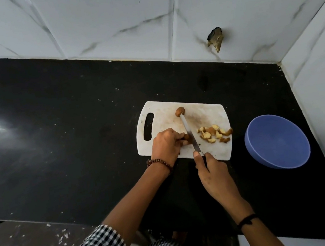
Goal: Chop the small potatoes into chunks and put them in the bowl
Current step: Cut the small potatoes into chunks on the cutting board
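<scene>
On scuffed white board (pixel 209 116) | hands: left hand (pixel 165 143) pinches brown potato (pixel 186 137), right hand (pixel 213 170) grips slim knife (pixel 188 129) | jagged chunks (pixel 215 134)

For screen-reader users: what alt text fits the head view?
A left hand holds a small potato on a white cutting board while the right hand cuts it with a knife. Cut chunks lie beside the blade; a blue bowl stands nearby.

Cutting boards: one white plastic cutting board (pixel 163 120) with a handle slot.
Bowls: one round blue bowl (pixel 277 141).
Knives: one steel-bladed knife (pixel 189 131).
Small brown potatoes: two, a whole potato (pixel 180 111) and a held potato (pixel 187 138), partly hidden.
Cut pieces: one pile of yellow potato chunks (pixel 215 134), roughly a dozen, too crowded for an exact count.
Hands: two, left hand (pixel 166 145) and right hand (pixel 213 170).
Wristbands: two, a brown bead bracelet (pixel 159 162) and a black thread (pixel 247 219).
</scene>
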